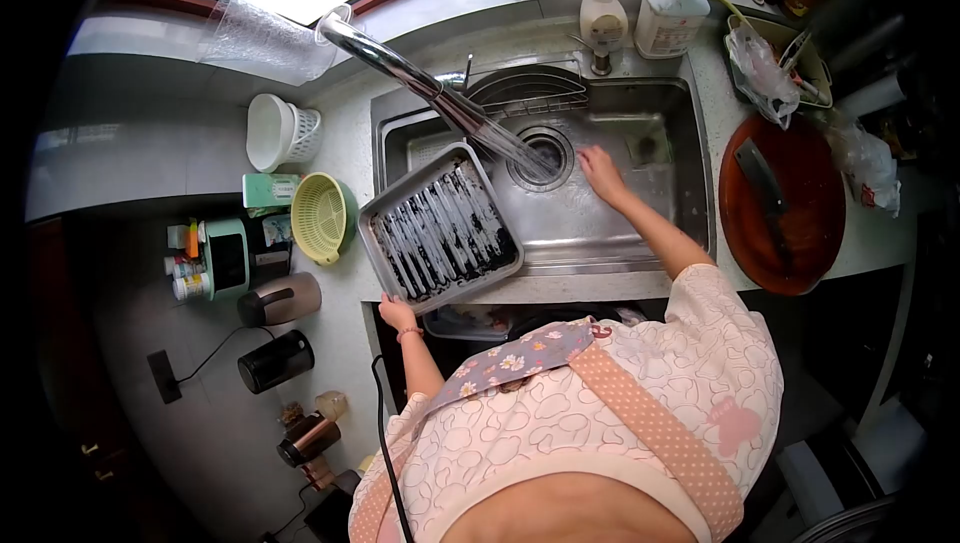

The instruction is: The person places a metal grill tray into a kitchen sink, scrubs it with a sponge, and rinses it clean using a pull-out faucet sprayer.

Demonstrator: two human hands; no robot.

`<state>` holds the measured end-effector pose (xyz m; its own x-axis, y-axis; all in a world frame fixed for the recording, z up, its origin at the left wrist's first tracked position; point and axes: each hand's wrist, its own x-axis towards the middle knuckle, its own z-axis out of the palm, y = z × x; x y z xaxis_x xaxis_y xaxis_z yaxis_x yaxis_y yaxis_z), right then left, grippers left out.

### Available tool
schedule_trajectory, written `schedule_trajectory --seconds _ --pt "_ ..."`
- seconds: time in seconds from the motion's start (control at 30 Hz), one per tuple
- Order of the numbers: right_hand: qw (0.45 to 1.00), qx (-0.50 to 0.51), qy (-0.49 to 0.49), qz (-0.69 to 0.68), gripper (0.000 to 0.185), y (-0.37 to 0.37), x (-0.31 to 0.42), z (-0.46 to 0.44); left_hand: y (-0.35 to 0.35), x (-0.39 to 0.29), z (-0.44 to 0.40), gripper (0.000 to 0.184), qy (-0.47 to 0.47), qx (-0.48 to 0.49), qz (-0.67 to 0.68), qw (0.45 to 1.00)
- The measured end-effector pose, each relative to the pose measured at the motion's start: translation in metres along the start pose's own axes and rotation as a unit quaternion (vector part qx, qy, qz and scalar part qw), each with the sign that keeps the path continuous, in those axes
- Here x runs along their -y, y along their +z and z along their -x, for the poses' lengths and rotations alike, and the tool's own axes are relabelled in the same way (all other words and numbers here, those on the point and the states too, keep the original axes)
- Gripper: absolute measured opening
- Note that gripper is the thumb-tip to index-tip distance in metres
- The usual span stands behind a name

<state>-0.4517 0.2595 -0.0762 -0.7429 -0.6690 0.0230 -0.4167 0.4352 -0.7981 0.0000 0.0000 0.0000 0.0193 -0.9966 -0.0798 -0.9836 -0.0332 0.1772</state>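
Observation:
My left hand (399, 315) is closed on the near left corner of a grey rectangular tray (372, 261). The tray rests tilted over the left part of the steel sink (585, 253), and black patches cover its ridged bottom. Water runs from the chrome faucet (385, 58) toward the round drain (541, 165), just beyond the tray. To the right of the stream, my right hand (601, 174) hovers over the basin with its fingers loosely extended. I see nothing held in it.
Left of the sink stand a yellow-green colander (320, 218), white baskets (272, 133) and a kettle (276, 361). On the right, a cleaver (762, 179) lies on a round brown board (820, 208). Behind the sink are a spray bottle (603, 18) and a pump bottle (671, 18).

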Motion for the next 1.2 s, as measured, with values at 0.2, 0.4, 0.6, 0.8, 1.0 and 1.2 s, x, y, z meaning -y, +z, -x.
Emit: schedule_trajectory --seconds 0.2,0.4,0.6,0.8,1.0,1.2 --pt "0.842 0.275 0.215 -0.412 0.037 0.049 0.083 0.068 0.017 0.022 -0.008 0.031 0.036 -0.091 0.154 0.983" --pt "0.890 0.128 0.216 -0.380 0.028 0.104 0.104 0.055 0.011 0.000 0.011 0.029 0.018 -0.010 0.386 0.922" --pt "0.831 0.055 0.290 -0.472 0.030 0.026 0.080 0.074 0.018 -0.048 0.028 0.032 0.062 0.135 0.468 0.871" --pt "0.844 -0.119 0.313 -0.419 0.031 -0.094 0.010 0.094 0.053 -0.168 0.060 0.029 0.247 0.325 0.412 0.815" --pt "0.864 -0.163 0.306 -0.364 0.027 -0.118 -0.019 0.096 0.123 -0.218 0.076 0.030 0.140 0.532 0.390 0.739" --pt "0.831 -0.139 0.381 -0.381 0.033 -0.069 -0.098 0.095 0.103 -0.231 0.084 0.057 -0.184 0.621 0.348 0.678"
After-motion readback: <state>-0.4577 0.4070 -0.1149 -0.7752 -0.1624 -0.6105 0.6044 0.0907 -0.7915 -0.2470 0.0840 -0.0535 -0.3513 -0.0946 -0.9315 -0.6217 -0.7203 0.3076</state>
